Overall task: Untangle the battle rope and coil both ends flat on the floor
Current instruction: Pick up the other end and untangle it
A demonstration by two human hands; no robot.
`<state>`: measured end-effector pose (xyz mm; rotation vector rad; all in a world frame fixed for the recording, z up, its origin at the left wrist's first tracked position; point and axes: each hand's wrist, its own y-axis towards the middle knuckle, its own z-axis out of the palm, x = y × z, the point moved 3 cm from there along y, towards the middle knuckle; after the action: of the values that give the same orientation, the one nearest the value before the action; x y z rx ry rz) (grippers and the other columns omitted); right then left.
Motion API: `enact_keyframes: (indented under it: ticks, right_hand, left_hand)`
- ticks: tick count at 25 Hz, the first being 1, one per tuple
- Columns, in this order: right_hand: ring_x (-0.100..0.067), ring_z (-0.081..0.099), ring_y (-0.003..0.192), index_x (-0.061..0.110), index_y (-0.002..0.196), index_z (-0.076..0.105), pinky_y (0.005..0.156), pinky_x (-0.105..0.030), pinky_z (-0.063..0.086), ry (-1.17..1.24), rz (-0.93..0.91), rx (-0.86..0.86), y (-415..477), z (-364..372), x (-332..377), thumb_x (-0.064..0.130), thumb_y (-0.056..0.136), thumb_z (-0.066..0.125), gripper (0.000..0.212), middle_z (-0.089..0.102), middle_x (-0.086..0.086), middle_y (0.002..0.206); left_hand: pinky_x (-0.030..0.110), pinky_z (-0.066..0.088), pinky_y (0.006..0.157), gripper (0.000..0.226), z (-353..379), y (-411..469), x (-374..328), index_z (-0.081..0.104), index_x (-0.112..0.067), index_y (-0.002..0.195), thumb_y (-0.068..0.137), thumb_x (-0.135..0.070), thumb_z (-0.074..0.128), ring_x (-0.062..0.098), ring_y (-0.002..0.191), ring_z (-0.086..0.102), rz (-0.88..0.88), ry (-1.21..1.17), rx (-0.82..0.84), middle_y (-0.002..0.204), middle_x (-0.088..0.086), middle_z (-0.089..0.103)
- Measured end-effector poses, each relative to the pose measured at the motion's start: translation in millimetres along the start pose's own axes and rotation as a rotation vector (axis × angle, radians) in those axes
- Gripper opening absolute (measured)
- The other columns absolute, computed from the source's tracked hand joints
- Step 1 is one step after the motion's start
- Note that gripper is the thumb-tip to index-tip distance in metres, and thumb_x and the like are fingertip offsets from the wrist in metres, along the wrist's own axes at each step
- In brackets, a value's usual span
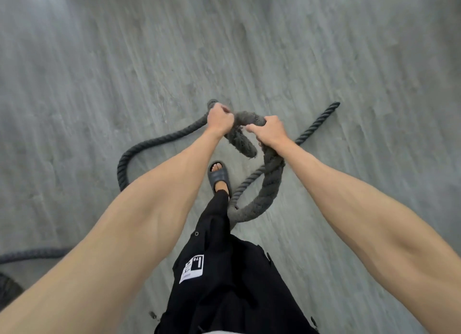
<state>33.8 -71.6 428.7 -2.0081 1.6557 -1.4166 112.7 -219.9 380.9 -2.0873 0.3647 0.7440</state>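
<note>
Gripping the rope [270, 181], left hand [219, 119] and right hand [270, 131] over open floor [224, 47]

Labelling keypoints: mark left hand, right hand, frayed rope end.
left hand [219, 118], head view, back of hand.
right hand [269, 131], head view, back of hand.
frayed rope end [245, 146], head view, fuzzy tip between the hands.

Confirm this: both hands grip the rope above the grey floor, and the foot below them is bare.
The foot is not bare: the head view shows it in a dark sandal. The rest holds: left hand and right hand both grip the rope above the grey floor.
</note>
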Motion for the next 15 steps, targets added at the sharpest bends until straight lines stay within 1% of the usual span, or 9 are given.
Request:
enact_keyframes:
  ticks: [1, 2, 3, 5, 7, 9, 11, 13, 15]
  right_hand:
    - [-0.022, 0.057, 0.053, 0.015, 0.066, 0.06, 0.06, -0.038, 0.052, 0.116, 0.034, 0.031, 6, -15, 2, 0.036, 0.079, 0.077, 0.03, 0.062, -0.008, 0.064]
    - [-0.019, 0.052, 0.046, 0.014, 0.067, 0.06, 0.053, -0.034, 0.048, 0.223, 0.069, 0.079, 10, -30, 4, 0.034, 0.081, 0.078, 0.03, 0.057, -0.007, 0.059]
    - [-0.017, 0.048, 0.042, 0.013, 0.07, 0.06, 0.048, -0.029, 0.044, 0.319, 0.108, 0.148, 13, -43, 7, 0.033, 0.084, 0.076, 0.029, 0.054, -0.005, 0.058]
    - [-0.015, 0.042, 0.042, 0.013, 0.078, 0.061, 0.045, -0.023, 0.038, 0.45, 0.192, 0.321, 15, -65, 9, 0.035, 0.09, 0.072, 0.027, 0.049, -0.002, 0.058]
    - [-0.013, 0.04, 0.045, 0.013, 0.085, 0.061, 0.045, -0.024, 0.037, 0.553, 0.25, 0.503, 14, -80, 4, 0.038, 0.093, 0.068, 0.028, 0.045, -0.001, 0.059]
    - [-0.012, 0.04, 0.047, 0.01, 0.095, 0.059, 0.046, -0.024, 0.039, 0.623, 0.306, 0.648, 11, -95, -5, 0.041, 0.096, 0.064, 0.031, 0.043, 0.0, 0.062]
    - [-0.013, 0.042, 0.049, 0.007, 0.102, 0.058, 0.049, -0.025, 0.042, 0.654, 0.322, 0.721, 13, -114, -13, 0.041, 0.098, 0.061, 0.034, 0.044, -0.002, 0.065]
    - [-0.018, 0.053, 0.056, 0.003, 0.105, 0.062, 0.057, -0.03, 0.051, 0.522, 0.284, 0.741, 34, -139, -18, 0.037, 0.098, 0.063, 0.035, 0.056, -0.008, 0.071]
    - [-0.021, 0.066, 0.072, 0.004, 0.106, 0.065, 0.073, -0.035, 0.058, 0.189, 0.136, 0.619, 67, -163, -22, 0.032, 0.095, 0.068, 0.03, 0.069, -0.011, 0.088]
  left_hand:
    - [0.041, 0.053, 0.086, 0.031, 5, 2, -5, 0.06, -0.001, 0.104, 0.083, -0.022, 0.053, 0.032, 0.098, 0.066, -0.144, -0.164, 0.033, 0.095, 0.016, 0.066]
    - [0.041, 0.055, 0.081, 0.036, 14, 0, -10, 0.056, 0.002, 0.106, 0.091, -0.03, 0.05, 0.035, 0.094, 0.068, -0.293, -0.325, 0.15, 0.094, 0.02, 0.068]
    - [0.041, 0.055, 0.08, 0.043, 25, -3, -18, 0.052, 0.002, 0.108, 0.099, -0.04, 0.043, 0.036, 0.096, 0.068, -0.405, -0.464, 0.292, 0.1, 0.023, 0.069]
    - [0.042, 0.05, 0.089, 0.063, 46, -7, -39, 0.049, -0.003, 0.118, 0.101, -0.058, 0.027, 0.034, 0.111, 0.064, -0.538, -0.773, 0.464, 0.116, 0.021, 0.066]
    - [0.044, 0.045, 0.099, 0.079, 64, -7, -68, 0.052, 0.002, 0.124, 0.097, -0.067, 0.025, 0.034, 0.115, 0.06, -0.631, -1.129, 0.47, 0.115, 0.022, 0.064]
    - [0.045, 0.045, 0.1, 0.079, 81, -1, -85, 0.056, 0.011, 0.115, 0.097, -0.063, 0.034, 0.036, 0.112, 0.059, -0.742, -1.483, 0.357, 0.106, 0.028, 0.066]
    - [0.041, 0.053, 0.081, 0.054, 94, -3, -103, 0.06, 0.005, 0.099, 0.099, -0.047, 0.047, 0.032, 0.089, 0.064, -0.786, -1.659, 0.218, 0.083, 0.023, 0.07]
    - [0.03, 0.053, 0.054, 0.026, 106, 3, -124, 0.054, -0.006, 0.083, 0.096, -0.029, 0.055, 0.021, 0.056, 0.058, -0.771, -1.681, 0.026, 0.056, 0.009, 0.061]
    - [0.024, 0.045, 0.044, 0.014, 118, 15, -146, 0.046, -0.008, 0.084, 0.093, -0.013, 0.055, 0.018, 0.039, 0.048, -0.789, -1.524, -0.277, 0.051, 0.007, 0.052]
